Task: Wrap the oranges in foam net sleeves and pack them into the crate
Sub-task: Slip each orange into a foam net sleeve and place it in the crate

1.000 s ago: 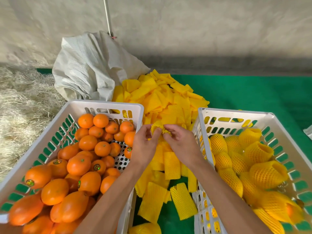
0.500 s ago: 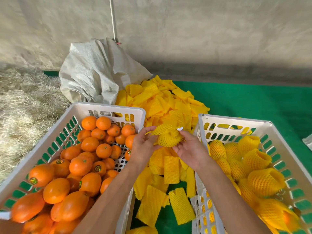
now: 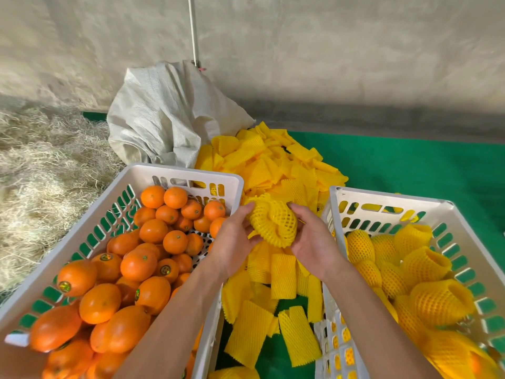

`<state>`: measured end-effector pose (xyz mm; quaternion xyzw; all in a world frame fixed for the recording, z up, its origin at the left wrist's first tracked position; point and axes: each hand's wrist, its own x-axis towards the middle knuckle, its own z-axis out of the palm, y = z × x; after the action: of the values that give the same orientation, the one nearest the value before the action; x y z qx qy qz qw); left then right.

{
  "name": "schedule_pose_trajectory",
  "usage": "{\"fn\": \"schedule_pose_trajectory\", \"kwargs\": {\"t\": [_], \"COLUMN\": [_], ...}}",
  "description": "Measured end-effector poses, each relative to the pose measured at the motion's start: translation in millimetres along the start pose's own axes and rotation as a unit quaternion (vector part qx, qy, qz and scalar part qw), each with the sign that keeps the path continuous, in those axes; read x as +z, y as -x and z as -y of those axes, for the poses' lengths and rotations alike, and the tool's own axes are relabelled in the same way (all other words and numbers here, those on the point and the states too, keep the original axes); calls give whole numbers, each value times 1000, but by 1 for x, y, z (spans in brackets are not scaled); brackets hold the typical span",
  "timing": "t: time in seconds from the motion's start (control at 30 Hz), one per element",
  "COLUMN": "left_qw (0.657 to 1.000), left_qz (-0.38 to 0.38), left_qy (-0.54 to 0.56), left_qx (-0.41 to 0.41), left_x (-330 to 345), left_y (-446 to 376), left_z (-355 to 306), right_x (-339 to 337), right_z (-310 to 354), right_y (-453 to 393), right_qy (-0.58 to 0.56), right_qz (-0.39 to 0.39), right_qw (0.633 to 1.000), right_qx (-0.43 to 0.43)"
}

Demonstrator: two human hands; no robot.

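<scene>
Orange in yellow foam net sleeve [image 3: 273,224], round, gripped between left hand [image 3: 235,239] and right hand [image 3: 311,236].

A netted orange [image 3: 274,225] is sitting between both hands, above loose yellow foam sleeves [image 3: 278,170]; bare oranges [image 3: 128,269] are filling the crate left of them, wrapped oranges [image 3: 415,272] the crate [image 3: 448,212] to their right.
</scene>
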<state>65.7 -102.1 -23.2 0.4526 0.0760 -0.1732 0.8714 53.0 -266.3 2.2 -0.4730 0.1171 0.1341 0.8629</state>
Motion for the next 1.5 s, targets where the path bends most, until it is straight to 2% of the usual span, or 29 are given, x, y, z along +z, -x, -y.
{"fn": "schedule_pose_trajectory", "kwargs": {"t": [0.17,0.3,0.37,0.4,0.47,0.53,0.6,0.67,0.8,0.9,1.1,1.17,1.27,1.4,1.47,1.5], "left_qw": [1000,997,983,967,905,817,714,621,521,484,461,475,509,582,616,645], "left_qz": [18,-43,-69,-88,-144,-154,-76,9,54,66,67,75,78,63,56,45], "left_qy": [-4,-4,-78,-153,-350,-545,-695,-765,-810,-828,-851,-845,-833,-797,-779,-761], "left_qx": [12,68,150,184,192,108,-42,-171,-263,-277,-241,-236,-201,-151,-102,-62], "left_x": [3,-8,-30,-43,-68,-94,-116,-120,-106,-98,-91,-92,-99,-119,-124,-124], "left_y": [7,10,16,19,23,23,24,31,41,50,61,64,69,75,78,79], "left_z": [-2,-12,-23,-28,-34,-33,-30,-26,-23,-19,-28,-32,-34,-30,-30,-33], "right_x": [2,0,-3,-4,-5,-5,-5,-6,-7,-8,-8,-9,-8,-5,-4,-3], "right_z": [-2,-3,-2,-2,-2,-4,-6,-8,-9,-10,-11,-12,-11,-11,-11,-11], "right_y": [4,4,2,1,0,-2,-3,-4,-5,-7,-8,-7,-6,-3,-2,-1], "right_qy": [3,3,-9,-14,-17,-14,-12,-6,6,11,13,14,14,8,5,6], "right_qz": [62,43,16,6,-9,-20,-22,-18,-23,-29,-24,-24,-23,-27,-26,-26], "right_qw": [998,999,1000,1000,1000,1000,1000,1000,1000,1000,1000,1000,1000,1000,1000,1000], "right_qx": [-11,-13,-17,-19,-20,-18,-13,-9,-2,-1,0,0,2,0,-2,-1]}}
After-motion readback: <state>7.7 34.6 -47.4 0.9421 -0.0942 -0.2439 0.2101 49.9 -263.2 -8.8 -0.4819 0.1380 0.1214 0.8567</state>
